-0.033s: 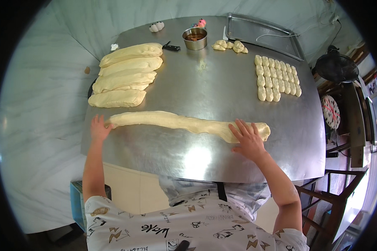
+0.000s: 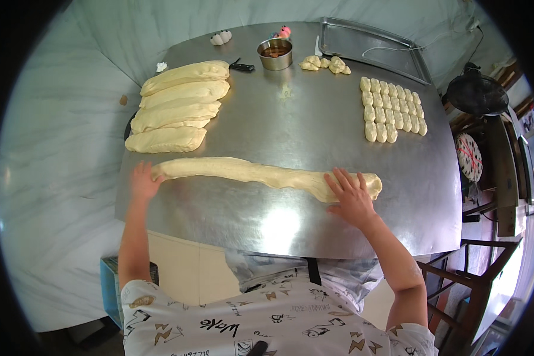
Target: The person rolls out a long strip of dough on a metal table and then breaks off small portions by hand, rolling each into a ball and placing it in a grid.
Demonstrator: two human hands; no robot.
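Note:
A long rope of pale dough (image 2: 249, 171) lies across the near part of the steel table, thicker and rounded at its right end. My left hand (image 2: 145, 180) is at the thin left end, fingers apart, its thumb side touching the tip. Spread over the dough near the right end, my right hand (image 2: 351, 196) rests with its palm down and grips nothing. Beyond the rope, at the left, several thick dough logs (image 2: 178, 107) lie side by side. Small dough pieces (image 2: 391, 107) stand in rows at the right.
The steel table (image 2: 291, 130) also bears a black-handled knife (image 2: 241, 67), a metal bowl (image 2: 275, 62) of brownish liquid, dough scraps (image 2: 336, 66) and a metal tray (image 2: 371, 46) along the back. A black fan-like object (image 2: 477, 95) stands beyond the right edge.
My left hand has shifted very slightly to the right, against the rope's tip. My right hand and the dough look almost the same.

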